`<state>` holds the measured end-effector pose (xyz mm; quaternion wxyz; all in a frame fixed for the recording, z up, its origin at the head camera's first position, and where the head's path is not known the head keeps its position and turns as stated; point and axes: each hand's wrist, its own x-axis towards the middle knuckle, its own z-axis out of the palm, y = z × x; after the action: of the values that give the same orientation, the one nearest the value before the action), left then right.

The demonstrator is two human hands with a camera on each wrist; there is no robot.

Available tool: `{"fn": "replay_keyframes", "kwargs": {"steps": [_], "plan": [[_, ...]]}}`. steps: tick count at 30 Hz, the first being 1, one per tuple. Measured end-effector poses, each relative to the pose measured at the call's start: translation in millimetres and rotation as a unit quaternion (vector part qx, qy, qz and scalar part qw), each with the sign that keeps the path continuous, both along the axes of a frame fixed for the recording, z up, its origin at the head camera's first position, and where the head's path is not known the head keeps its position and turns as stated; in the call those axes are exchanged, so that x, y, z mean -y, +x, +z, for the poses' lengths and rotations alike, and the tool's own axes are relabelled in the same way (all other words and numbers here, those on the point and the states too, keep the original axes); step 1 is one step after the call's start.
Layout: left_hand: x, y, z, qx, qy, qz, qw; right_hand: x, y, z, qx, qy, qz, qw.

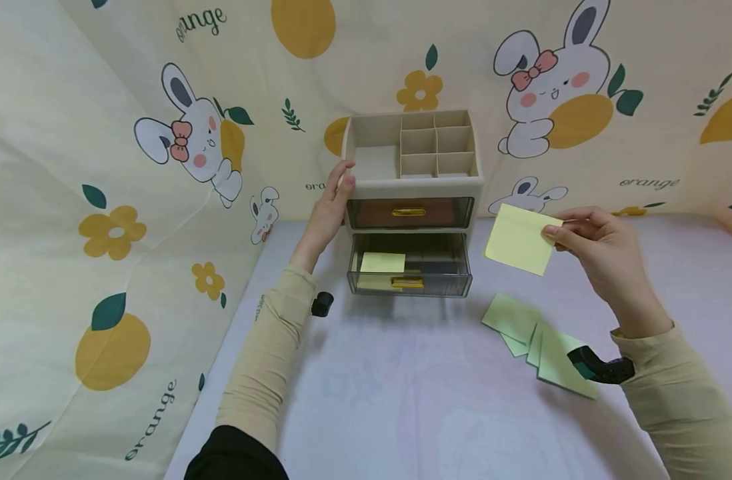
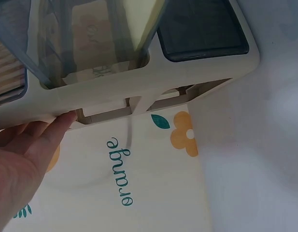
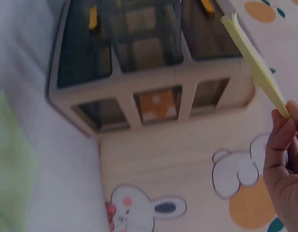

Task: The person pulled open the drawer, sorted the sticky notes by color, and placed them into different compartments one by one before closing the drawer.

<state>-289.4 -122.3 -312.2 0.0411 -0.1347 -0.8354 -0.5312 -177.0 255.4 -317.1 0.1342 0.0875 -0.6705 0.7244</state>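
A white desktop organizer [image 1: 414,189] stands against the patterned backdrop, its clear middle drawer [image 1: 438,283] pulled out. Yellow sticky notes [image 1: 382,263] lie in the left part of that drawer. My left hand [image 1: 327,217] rests on the organizer's left side, fingers extended; the left wrist view shows those fingers [image 2: 54,128] against its side wall. Right of the organizer, my right hand [image 1: 606,257] pinches a thin pad of yellow sticky notes [image 1: 519,239] by its edge, held above the table. The right wrist view shows this pad [image 3: 257,67] edge-on, its sheets slightly parted.
Several green sticky note pads [image 1: 537,343] lie overlapping on the white table [image 1: 402,400], below the right hand. The organizer's upper drawer [image 1: 409,213] is closed. Divided compartments [image 1: 419,141] form its top. A cloth with rabbits and oranges hangs behind and at the left.
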Motion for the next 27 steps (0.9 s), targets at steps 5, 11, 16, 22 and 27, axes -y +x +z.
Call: {"fn": "replay_keyframes", "kwargs": {"steps": [5,11,16,22,27], "plan": [[0.6,0.9,2.2,0.007,-0.004,0.002,1.0,22.8,-8.0,3.8,-0.041,-0.024,0.032,0.9984],[-1.0,2.2,4.8,0.005,-0.004,-0.001,1.0,46.1,-19.8,0.5,-0.098,-0.025,0.048,0.9937],[-0.5,0.8,3.9,0.003,-0.002,-0.005,1.0,62.3,-29.7,-5.4,-0.109,-0.009,0.049,0.9928],[0.4,0.4,1.8,0.01,0.0,0.001,0.9999,79.1,-41.7,-15.4,-0.102,0.057,0.033,0.9926],[0.0,1.0,1.7,0.014,0.002,0.006,0.9999,86.7,-47.2,-24.1,-0.11,0.147,0.011,0.9829]]}}
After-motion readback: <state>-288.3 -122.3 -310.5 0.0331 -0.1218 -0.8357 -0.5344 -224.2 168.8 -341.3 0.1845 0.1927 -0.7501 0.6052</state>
